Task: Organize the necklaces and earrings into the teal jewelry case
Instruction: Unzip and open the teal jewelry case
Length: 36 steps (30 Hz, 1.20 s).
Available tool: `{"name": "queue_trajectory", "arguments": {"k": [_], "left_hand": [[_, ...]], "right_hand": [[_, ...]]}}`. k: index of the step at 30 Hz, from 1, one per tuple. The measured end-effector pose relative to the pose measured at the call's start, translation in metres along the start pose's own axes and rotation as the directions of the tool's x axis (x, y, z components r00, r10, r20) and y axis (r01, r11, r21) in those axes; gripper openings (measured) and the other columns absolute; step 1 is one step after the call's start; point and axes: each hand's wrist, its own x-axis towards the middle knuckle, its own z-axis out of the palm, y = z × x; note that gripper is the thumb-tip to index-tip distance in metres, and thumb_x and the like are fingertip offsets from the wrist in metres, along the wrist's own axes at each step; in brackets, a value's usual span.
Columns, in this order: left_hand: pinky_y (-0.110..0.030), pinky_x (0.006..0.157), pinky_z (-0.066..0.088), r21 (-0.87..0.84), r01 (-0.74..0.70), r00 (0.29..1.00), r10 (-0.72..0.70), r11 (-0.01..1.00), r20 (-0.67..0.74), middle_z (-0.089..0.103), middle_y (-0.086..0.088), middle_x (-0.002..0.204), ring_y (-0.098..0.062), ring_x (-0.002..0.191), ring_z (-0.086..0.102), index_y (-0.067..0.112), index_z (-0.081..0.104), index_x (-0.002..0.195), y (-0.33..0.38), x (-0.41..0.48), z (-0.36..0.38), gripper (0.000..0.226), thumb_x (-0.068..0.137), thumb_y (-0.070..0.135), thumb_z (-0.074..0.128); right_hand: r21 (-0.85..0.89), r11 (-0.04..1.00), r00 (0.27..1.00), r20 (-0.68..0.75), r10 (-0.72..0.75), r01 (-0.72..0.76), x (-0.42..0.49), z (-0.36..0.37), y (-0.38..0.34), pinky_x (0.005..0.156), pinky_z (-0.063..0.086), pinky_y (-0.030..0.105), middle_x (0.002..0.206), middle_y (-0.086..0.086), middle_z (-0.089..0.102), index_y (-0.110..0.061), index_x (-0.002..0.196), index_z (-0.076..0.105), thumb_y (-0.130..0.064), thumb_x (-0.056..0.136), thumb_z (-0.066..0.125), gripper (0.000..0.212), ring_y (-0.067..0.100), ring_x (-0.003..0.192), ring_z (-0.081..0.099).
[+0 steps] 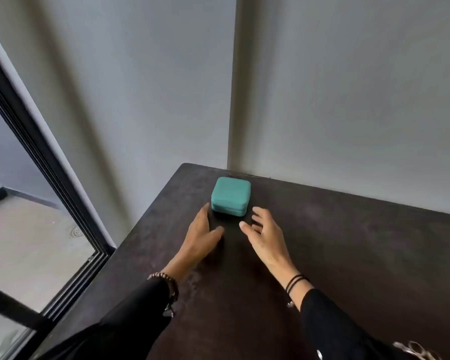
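Note:
A small teal jewelry case point(230, 196) with rounded corners sits closed on the dark table point(335, 255), near its far left corner. My left hand point(202, 236) lies just in front and left of the case, fingers straight, fingertips close to its lower left corner. My right hand point(264, 233) hovers just in front and right of it, fingers relaxed and spread, holding nothing. Neither hand plainly touches the case. No necklaces or earrings lie loose on the table.
A pale wall stands right behind the table. A black-framed glass door point(50, 162) runs along the left, past the table's left edge. Something silvery and metallic point(417, 350) shows at the bottom right edge, partly cut off.

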Motion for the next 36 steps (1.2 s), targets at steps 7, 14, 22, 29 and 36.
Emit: {"name": "queue_trajectory", "arguments": {"k": [7,14,22,29,36], "left_hand": [[-0.043,0.116,0.038,-0.147,-0.115,0.98,0.088,0.982,-0.179,0.044,0.004,0.153,-0.016,0.137,0.047,0.022,0.018,0.158,-0.021,0.043,0.02,0.082,0.085,0.025,0.055],[-0.044,0.11,0.044,-0.251,-0.156,0.968,0.097,0.956,-0.23,0.063,0.015,0.126,-0.008,0.12,0.059,0.033,0.046,0.142,-0.034,0.05,0.026,0.065,0.078,0.043,0.052],[-0.046,0.107,0.046,-0.289,-0.163,0.952,0.073,0.943,-0.298,0.065,0.005,0.123,-0.016,0.113,0.062,0.025,0.055,0.132,-0.031,0.047,0.027,0.06,0.085,0.062,0.054],[-0.044,0.104,0.047,-0.161,-0.132,0.95,0.079,0.978,-0.303,0.058,0.001,0.129,-0.018,0.111,0.06,0.024,0.06,0.136,-0.028,0.032,0.027,0.059,0.093,0.063,0.052],[-0.041,0.107,0.046,-0.196,-0.136,0.96,0.081,0.971,-0.266,0.065,0.006,0.131,-0.016,0.119,0.06,0.029,0.057,0.141,-0.034,-0.017,0.027,0.056,0.093,0.059,0.053]], "right_hand": [[0.065,0.989,0.981,-0.15,-0.121,0.132,0.023,0.03,0.017,0.078,0.043,-0.002,0.141,0.003,0.06,-0.014,0.146,0.049,-0.024,0.097,0.068,0.053,0.001,0.109,0.056],[0.014,0.982,0.959,-0.22,-0.179,0.186,0.023,0.031,0.024,0.098,0.05,0.023,0.132,0.002,0.067,-0.015,0.139,0.057,-0.028,0.096,0.067,0.047,0.009,0.116,0.064],[0.045,0.979,0.951,-0.252,-0.181,0.199,0.022,0.029,0.025,0.081,0.048,0.007,0.111,-0.006,0.071,-0.015,0.125,0.064,-0.016,0.089,0.075,0.037,-0.008,0.09,0.064],[0.023,0.986,0.958,-0.242,-0.157,0.167,0.005,0.027,0.026,0.086,0.055,0.017,0.106,-0.003,0.075,-0.012,0.124,0.067,-0.012,0.084,0.078,0.041,0.0,0.09,0.068],[0.016,0.994,0.969,-0.226,-0.098,0.104,-0.035,0.028,0.017,0.077,0.05,0.011,0.113,-0.004,0.068,-0.017,0.122,0.057,-0.021,0.084,0.082,0.046,0.0,0.089,0.062]]}}
